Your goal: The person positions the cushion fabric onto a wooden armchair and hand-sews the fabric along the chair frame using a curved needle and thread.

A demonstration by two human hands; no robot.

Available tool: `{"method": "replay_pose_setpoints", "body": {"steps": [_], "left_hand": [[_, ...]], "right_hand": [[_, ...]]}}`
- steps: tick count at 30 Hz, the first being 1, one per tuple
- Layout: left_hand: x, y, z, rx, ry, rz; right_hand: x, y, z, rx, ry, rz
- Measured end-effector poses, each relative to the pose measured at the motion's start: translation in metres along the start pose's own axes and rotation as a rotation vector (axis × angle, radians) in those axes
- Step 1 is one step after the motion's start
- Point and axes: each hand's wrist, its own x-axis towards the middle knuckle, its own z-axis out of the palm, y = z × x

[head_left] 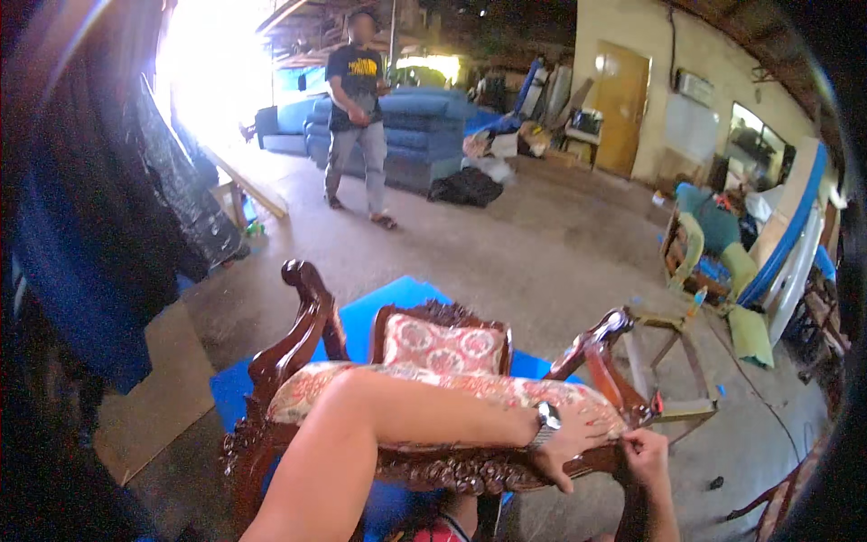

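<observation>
Hands: left hand (582, 432) lies flat and spread on the seat's right end, thumb hanging over the front edge; right hand (647, 456) pinches at the front corner beside it. From my remote post I cannot tell whether fabric, trim or a fastener sits between those fingertips.

Chair: the carved, dark-glossed armchair (488, 383) stands directly before the wearer, over a blue sheet (388, 307) on the floor, its seat toward the camera.

Back panel: patterned red-and-cream upholstery (442, 345) fills the frame; I judge this part done.

Seat: floral cover (542, 390) spans from arm to arm and looks largely in place, though the left forearm hides much of it from me.

Right corner: both hands meet here, so I take this edge as the portion in progress, its finish unconfirmed.

Left to do: probably the securing of that corner; the far-side edges and underside are beyond my view.

Background: a co-worker (357, 108) stands near a blue sofa (424, 135).
</observation>
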Motion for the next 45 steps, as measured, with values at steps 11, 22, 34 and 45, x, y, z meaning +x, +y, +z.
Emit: {"method": "replay_pose_setpoints", "body": {"steps": [11, 22, 34, 45], "left_hand": [[-0.021, 0.019, -0.022, 0.062, -0.009, -0.153], [-0.024, 0.03, -0.045, -0.016, -0.102, -0.095], [0.009, 0.034, -0.036, 0.454, 0.047, -0.285], [0.008, 0.042, -0.039, 0.404, 0.074, -0.224]], "right_hand": [[0.0, -0.004, -0.003, -0.016, -0.023, -0.1], [0.005, -0.021, -0.011, 0.132, -0.044, 0.011], [0.003, -0.021, -0.017, 0.034, -0.101, -0.028], [0.009, -0.011, -0.026, -0.161, -0.112, -0.373]]}}
